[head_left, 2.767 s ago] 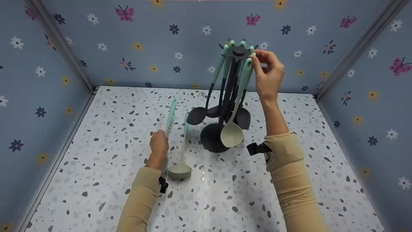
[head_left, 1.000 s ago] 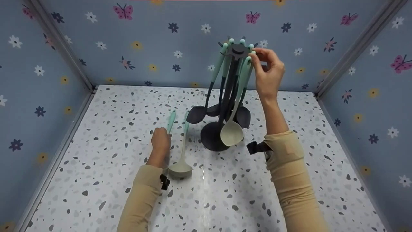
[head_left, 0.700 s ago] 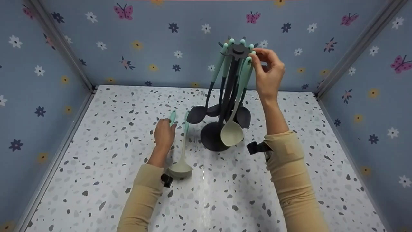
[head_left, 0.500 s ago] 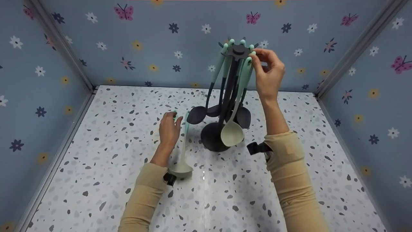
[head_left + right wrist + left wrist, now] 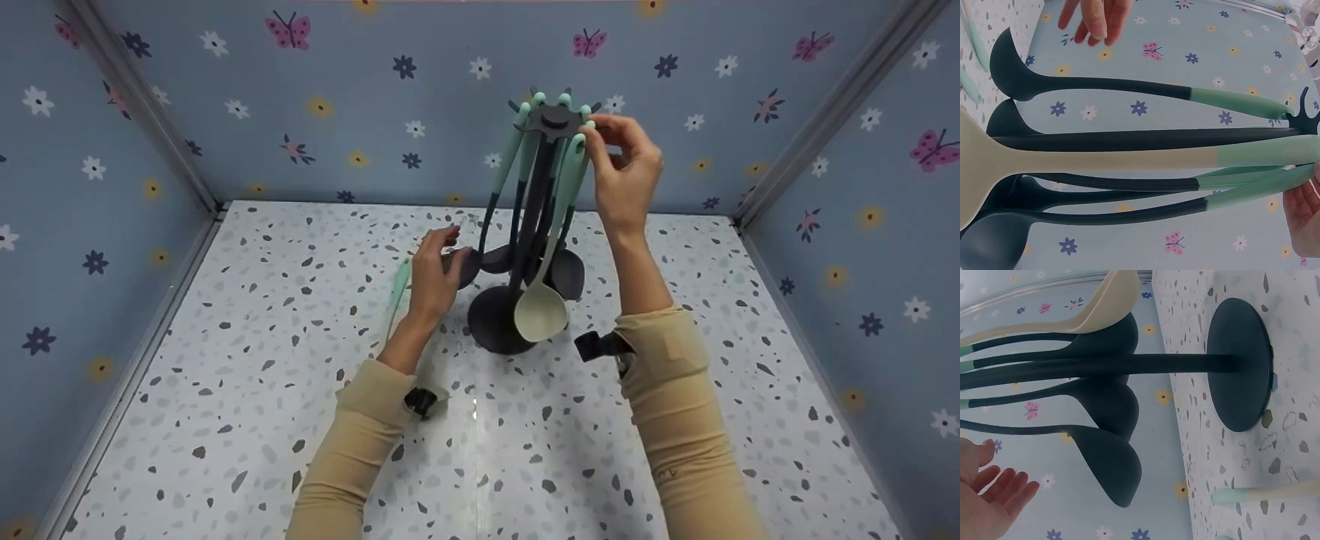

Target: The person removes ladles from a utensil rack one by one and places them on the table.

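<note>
Head view: utensil rack (image 5: 555,120) stood upright on speckled table (image 5: 675,465), a bit R of ctr; w/ its round base (image 5: 495,322) as dial hub, R hand (image 5: 628,169) was up at 1 o'clock, thumb & fingers bent in a pinch at a mint handle tip (image 5: 590,125); couldn't tell if a rack prong was in that pinch too; L hand (image 5: 435,277) was at 10 o'clock, thumb well apart, fingers loosely spread, hold of nothing; it was near the closest black utensil (image 5: 1109,461), & L wrist view showed a gap btwn them.

Cream ladle (image 5: 541,313) hung w/ bowl at 3 o'clock; loose utensil (image 5: 400,289) lay at 9–10 o'clock, mint end farthest from the person.

Handling, by judgement: utensils looked light, fairly stiff in the shaft, prob. a bit springy at the bowls, not fragile; matte mint grips seemed only mildly slippery, so upper grip, just below the hole, was the best hold; bowl ends would've swung if pinched at the tip; rack looked stiff but top-heavy, so steadying it up high, approx. 12–1 o'clock, made sense.
</note>
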{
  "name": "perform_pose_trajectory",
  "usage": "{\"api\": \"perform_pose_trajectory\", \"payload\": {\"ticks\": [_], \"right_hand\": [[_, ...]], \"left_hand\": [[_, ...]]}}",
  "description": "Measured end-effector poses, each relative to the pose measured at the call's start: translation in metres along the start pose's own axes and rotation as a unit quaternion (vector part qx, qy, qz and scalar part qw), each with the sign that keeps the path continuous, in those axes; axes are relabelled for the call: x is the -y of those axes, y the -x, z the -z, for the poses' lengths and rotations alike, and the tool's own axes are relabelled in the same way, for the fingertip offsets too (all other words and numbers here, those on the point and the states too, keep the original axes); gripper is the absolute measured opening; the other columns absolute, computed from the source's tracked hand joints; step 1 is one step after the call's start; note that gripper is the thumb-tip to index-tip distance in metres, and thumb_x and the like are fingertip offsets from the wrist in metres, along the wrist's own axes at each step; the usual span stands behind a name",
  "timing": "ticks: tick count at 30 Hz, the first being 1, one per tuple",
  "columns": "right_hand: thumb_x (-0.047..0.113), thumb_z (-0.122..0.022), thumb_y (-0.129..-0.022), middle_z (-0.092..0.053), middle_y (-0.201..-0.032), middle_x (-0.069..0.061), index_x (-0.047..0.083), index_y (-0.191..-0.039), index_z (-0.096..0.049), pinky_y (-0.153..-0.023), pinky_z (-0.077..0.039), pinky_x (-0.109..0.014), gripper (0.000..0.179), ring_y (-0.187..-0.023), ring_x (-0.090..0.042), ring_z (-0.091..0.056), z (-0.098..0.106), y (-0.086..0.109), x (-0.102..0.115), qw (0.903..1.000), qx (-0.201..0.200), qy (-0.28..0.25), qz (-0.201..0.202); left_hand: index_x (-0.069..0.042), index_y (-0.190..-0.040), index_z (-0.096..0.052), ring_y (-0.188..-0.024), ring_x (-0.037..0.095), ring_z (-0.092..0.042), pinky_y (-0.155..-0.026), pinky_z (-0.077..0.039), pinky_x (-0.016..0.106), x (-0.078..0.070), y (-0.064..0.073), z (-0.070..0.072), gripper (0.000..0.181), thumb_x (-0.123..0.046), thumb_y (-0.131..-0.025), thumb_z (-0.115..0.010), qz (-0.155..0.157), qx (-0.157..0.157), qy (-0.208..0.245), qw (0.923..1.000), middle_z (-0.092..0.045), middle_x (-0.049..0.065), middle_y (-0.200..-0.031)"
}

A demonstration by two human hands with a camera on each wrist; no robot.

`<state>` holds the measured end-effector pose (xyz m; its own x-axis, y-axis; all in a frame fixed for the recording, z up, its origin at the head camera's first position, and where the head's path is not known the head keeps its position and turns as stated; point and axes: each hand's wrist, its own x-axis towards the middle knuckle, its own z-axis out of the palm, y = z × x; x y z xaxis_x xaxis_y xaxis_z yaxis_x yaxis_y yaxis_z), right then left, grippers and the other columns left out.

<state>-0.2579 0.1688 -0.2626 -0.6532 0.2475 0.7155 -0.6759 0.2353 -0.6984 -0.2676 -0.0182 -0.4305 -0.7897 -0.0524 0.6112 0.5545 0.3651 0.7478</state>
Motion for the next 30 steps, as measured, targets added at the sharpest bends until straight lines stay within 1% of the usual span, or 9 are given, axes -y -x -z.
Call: {"api": "perform_pose_trajectory", "payload": {"ticks": [3, 7, 11, 14, 18, 22, 23, 27, 30], "right_hand": [[0.001, -0.063, -0.081, -0.061, -0.079, -0.008, -0.007, -0.087, -0.063, -0.059, -0.046, -0.02, 0.01, -0.072, -0.014, -0.056, 0.0, 0.001, 0.0, 1.0, 0.001, 0.0, -0.001], [0.001, -0.062, -0.081, -0.062, -0.08, -0.008, -0.007, -0.087, -0.063, -0.059, -0.046, -0.02, 0.01, -0.073, -0.014, -0.056, 0.0, 0.001, -0.001, 1.0, 0.001, 0.004, 0.001], [0.001, -0.062, -0.081, -0.062, -0.08, -0.008, -0.007, -0.087, -0.063, -0.059, -0.045, -0.02, 0.01, -0.072, -0.014, -0.056, 0.001, 0.001, -0.001, 1.0, 0.002, 0.002, 0.005], [0.001, -0.062, -0.081, -0.062, -0.079, -0.008, -0.008, -0.087, -0.063, -0.058, -0.046, -0.02, 0.011, -0.072, -0.015, -0.056, 0.001, 0.0, -0.002, 0.9999, 0.005, 0.002, 0.012], [0.001, -0.063, -0.081, -0.062, -0.08, -0.008, -0.008, -0.087, -0.063, -0.059, -0.047, -0.024, 0.011, -0.072, -0.015, -0.056, 0.001, 0.0, -0.001, 1.0, 0.004, 0.0, 0.007], [0.002, -0.062, -0.081, -0.062, -0.08, -0.008, -0.007, -0.087, -0.063, -0.06, -0.047, -0.024, 0.011, -0.073, -0.016, -0.056, 0.001, 0.0, -0.002, 1.0, 0.005, 0.0, 0.004], [0.002, -0.062, -0.081, -0.062, -0.08, -0.008, -0.008, -0.087, -0.063, -0.06, -0.047, -0.023, 0.011, -0.073, -0.016, -0.056, 0.001, 0.0, -0.002, 0.9999, 0.006, 0.002, 0.009], [0.002, -0.062, -0.082, -0.062, -0.08, -0.007, -0.008, -0.087, -0.062, -0.059, -0.046, -0.022, 0.012, -0.073, -0.016, -0.056, 0.001, 0.0, -0.003, 0.9998, 0.007, 0.003, 0.017], [0.002, -0.062, -0.081, -0.062, -0.08, -0.008, -0.008, -0.087, -0.062, -0.059, -0.047, -0.025, 0.011, -0.073, -0.016, -0.056, 0.001, 0.0, -0.003, 0.9999, 0.006, 0.001, 0.015]], "left_hand": [[0.005, -0.113, -0.053, -0.096, 0.023, -0.053, -0.075, -0.048, 0.028, 0.0, -0.004, -0.007, 0.03, -0.001, -0.084, -0.058, -0.006, 0.009, 0.033, 0.9994, -0.054, 0.016, -0.104], [0.006, -0.115, -0.052, -0.097, 0.023, -0.054, -0.073, -0.049, 0.029, 0.001, -0.008, -0.015, 0.031, 0.001, -0.085, -0.056, -0.007, 0.016, 0.062, 0.9979, -0.054, 0.017, -0.107], [0.006, -0.117, -0.051, -0.098, 0.023, -0.054, -0.073, -0.049, 0.028, 0.001, -0.013, -0.022, 0.032, 0.002, -0.085, -0.056, -0.008, 0.021, 0.069, 0.9974, -0.054, 0.018, -0.108], [0.006, -0.118, -0.051, -0.099, 0.022, -0.054, -0.074, -0.048, 0.027, 0.0, -0.016, -0.026, 0.033, 0.002, -0.085, -0.056, -0.001, 0.024, 0.072, 0.9971, -0.054, 0.017, -0.108], [0.005, -0.117, -0.052, -0.099, 0.021, -0.055, -0.075, -0.048, 0.025, 0.0, -0.02, -0.03, 0.032, 0.0, -0.086, -0.055, 0.009, 0.027, 0.08, 0.9964, -0.056, 0.016, -0.107], [0.006, -0.113, -0.054, -0.095, 0.023, -0.057, -0.073, -0.049, 0.028, 0.0, -0.021, -0.032, 0.028, 0.001, -0.086, -0.055, 0.006, 0.021, 0.095, 0.9952, -0.059, 0.017, -0.103], [0.007, -0.112, -0.054, -0.094, 0.025, -0.057, -0.073, -0.049, 0.03, -0.001, -0.021, -0.032, 0.027, 0.003, -0.086, -0.054, 0.004, 0.02, 0.1, 0.9948, -0.059, 0.018, -0.102], [0.012, -0.106, -0.055, -0.089, 0.031, -0.058, -0.071, -0.05, 0.037, -0.018, -0.02, -0.026, 0.022, 0.008, -0.085, -0.052, -0.004, 0.017, 0.111, 0.9937, -0.059, 0.024, -0.095], [0.013, -0.102, -0.056, -0.086, 0.032, -0.059, -0.069, -0.05, 0.036, -0.03, -0.019, -0.022, 0.018, 0.01, -0.085, -0.051, -0.001, 0.016, 0.101, 0.9947, -0.059, 0.026, -0.092]]}}
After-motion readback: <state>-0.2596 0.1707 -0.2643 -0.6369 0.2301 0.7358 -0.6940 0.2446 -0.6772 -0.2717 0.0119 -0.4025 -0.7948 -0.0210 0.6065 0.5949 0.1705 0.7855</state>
